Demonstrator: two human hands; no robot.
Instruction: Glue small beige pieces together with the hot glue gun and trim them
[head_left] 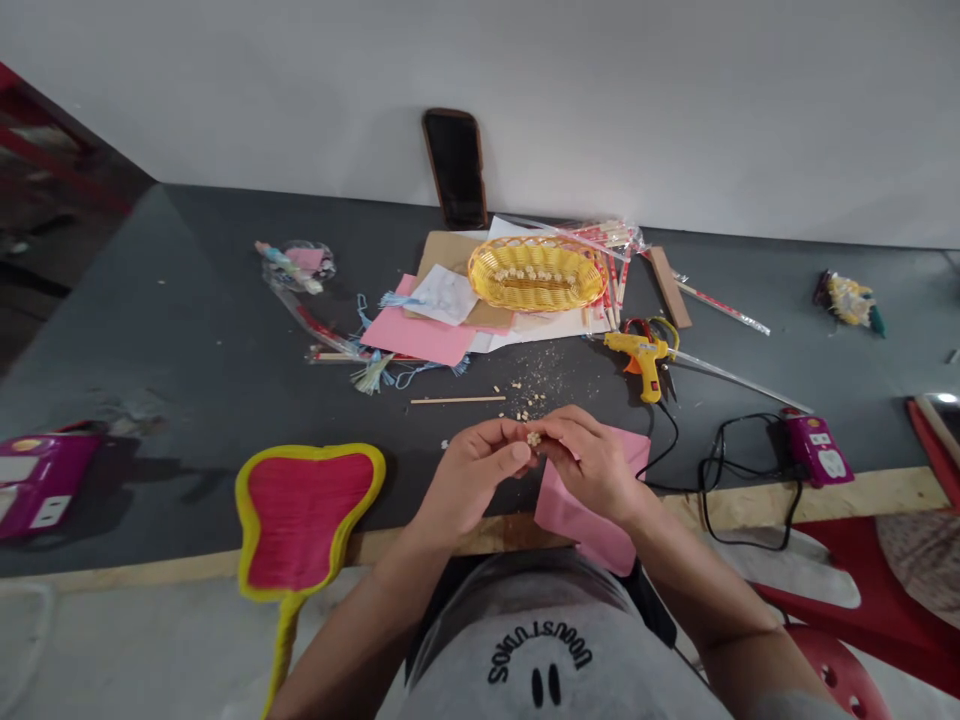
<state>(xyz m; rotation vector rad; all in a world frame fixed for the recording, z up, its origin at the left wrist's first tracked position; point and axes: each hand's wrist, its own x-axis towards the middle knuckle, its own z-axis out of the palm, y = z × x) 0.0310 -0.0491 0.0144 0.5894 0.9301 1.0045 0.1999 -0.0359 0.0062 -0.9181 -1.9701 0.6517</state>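
My left hand (474,475): thumb and forefinger nearly together, pinching a small beige flower-shaped piece (533,438) at its left side.
My right hand (591,465): fingers bent inward, tips meeting the same piece from the right; I cannot tell whether they grip it or only steady it.
Beige flower: up between my fingertips, in front of my shirt, near the front edge of the dark grey tabletop (187,310).
Under my right wrist: a pink sheet of paper (553,500), partly hanging over the table edge.
Just beyond my fingertips: loose beige crumbs and bits (534,401) scattered on the grey surface, with a thin straight wooden stick (457,400) lying to their left.
Oval basket: a yellow woven basket (540,297) with an orange-toned rim, resting on papers further back; a row of small beige pieces (534,274) lies inside it.
Glue gun: a yellow gun with an orange trigger (640,362), on its side, right of the basket, its nozzle pointing left.
Beside the gun: a flat brown wooden block (669,288), lying farther back.
By my left forearm: a pink fan-shaped panel with a yellow border (311,520), reaching past the table edge.
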